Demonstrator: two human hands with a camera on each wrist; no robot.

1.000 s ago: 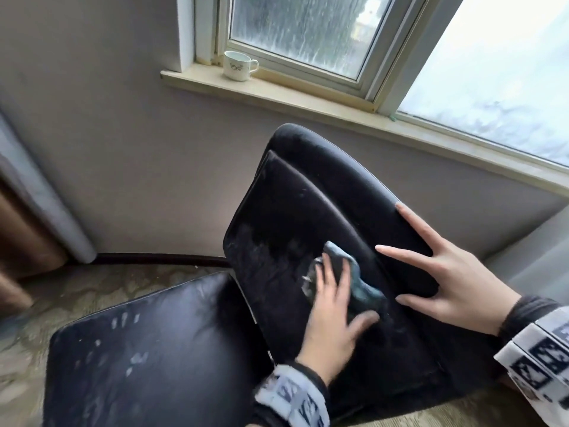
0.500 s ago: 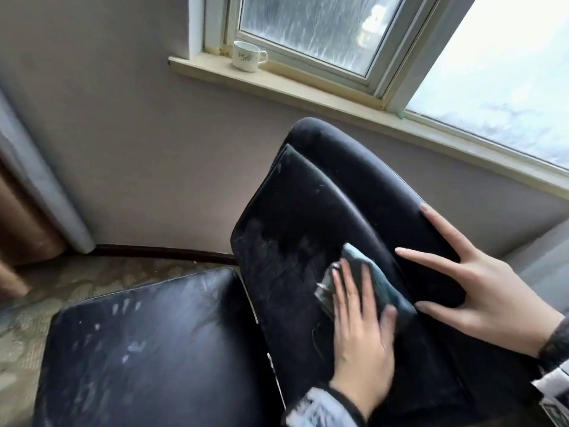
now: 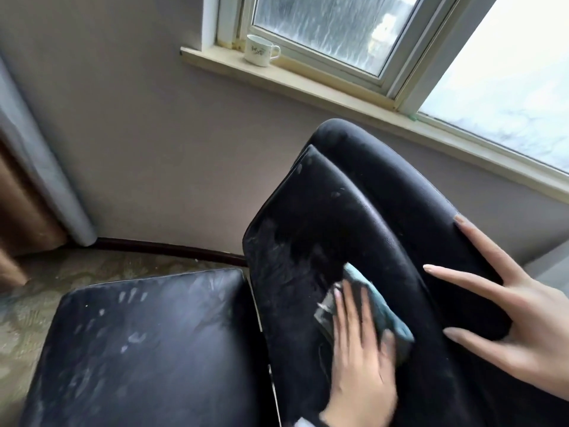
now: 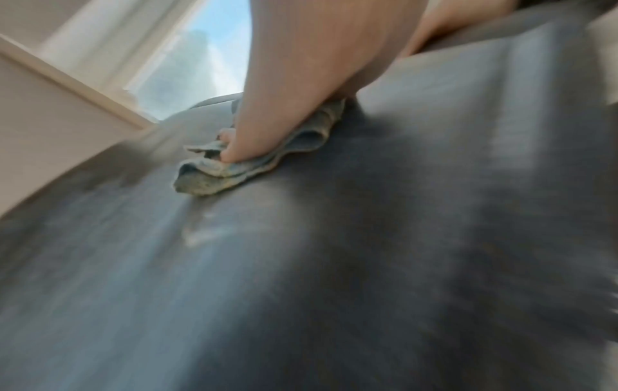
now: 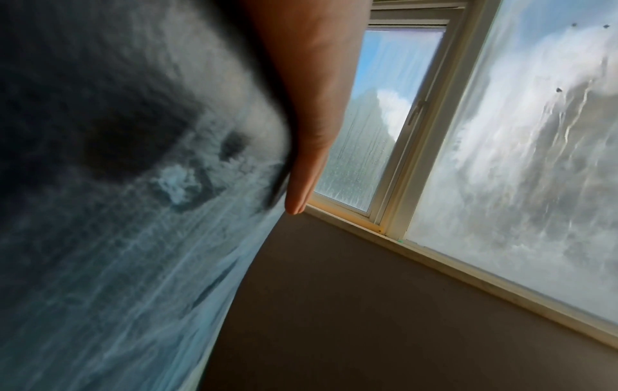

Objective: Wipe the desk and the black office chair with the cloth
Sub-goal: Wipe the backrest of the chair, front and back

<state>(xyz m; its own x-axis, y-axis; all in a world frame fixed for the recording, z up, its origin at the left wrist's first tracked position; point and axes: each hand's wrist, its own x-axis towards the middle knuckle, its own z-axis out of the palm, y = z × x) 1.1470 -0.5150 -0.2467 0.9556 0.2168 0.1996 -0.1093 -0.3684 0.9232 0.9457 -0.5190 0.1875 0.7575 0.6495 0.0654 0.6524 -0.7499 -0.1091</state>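
Left grip [image 3: 357,352] presses flat-fingered on cloth [image 3: 381,312], its length running up the backrest [image 3: 308,241].

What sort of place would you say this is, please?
Probably an office or a room at home, by a window. A black office chair stands on patterned carpet by a plain wall, and a white cup sits on the windowsill below fogged panes.

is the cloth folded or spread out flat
Folded: the cloth shows stacked layers bunched under the left hand.
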